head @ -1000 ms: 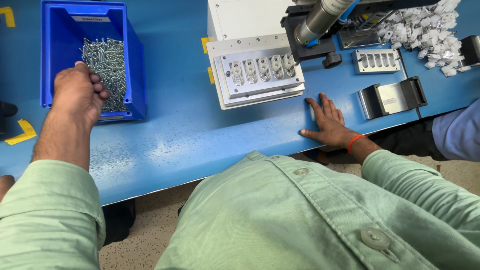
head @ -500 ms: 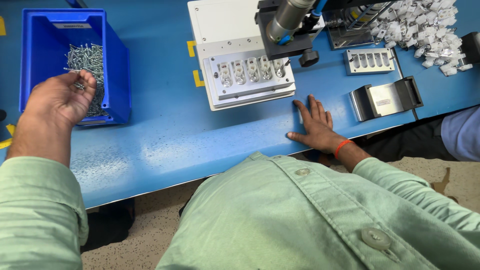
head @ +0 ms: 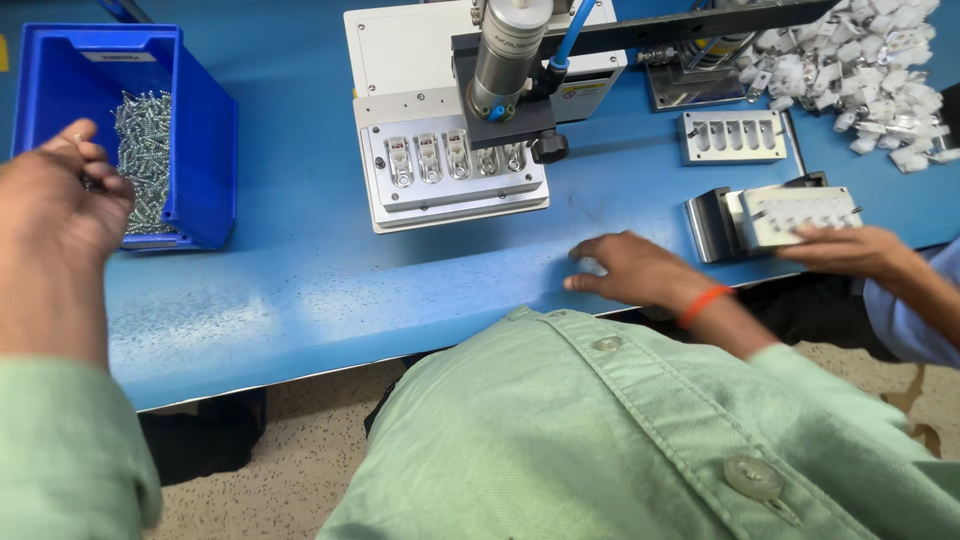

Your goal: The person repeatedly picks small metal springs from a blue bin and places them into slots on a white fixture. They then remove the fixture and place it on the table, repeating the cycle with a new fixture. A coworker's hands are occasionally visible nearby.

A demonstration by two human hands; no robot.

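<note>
Left hand [head: 60,195] is loosely curled, fingertips pinched on what look like screws, just beside the blue bin [head: 205,150] of screws [head: 145,160]. Right hand [head: 635,270] rests flat, fingers spread, on the table [head: 300,280] before the jig [head: 455,175]. A co-worker's hand [head: 850,250] touches a white tray [head: 800,212].

A bin [head: 195,130] is set at the left of the table [head: 300,290], with screws [head: 145,150] piled in it. The left hand [head: 55,205] is held just before the bin. A fixture plate [head: 450,185] is placed at the centre under a press cylinder [head: 508,55]. The right hand [head: 635,270] is laid on the table before it. Another person's hand [head: 850,250] is placed on a tray [head: 800,210] at the right, behind which a second tray [head: 733,137] and a heap of small parts [head: 860,70] are found.
</note>
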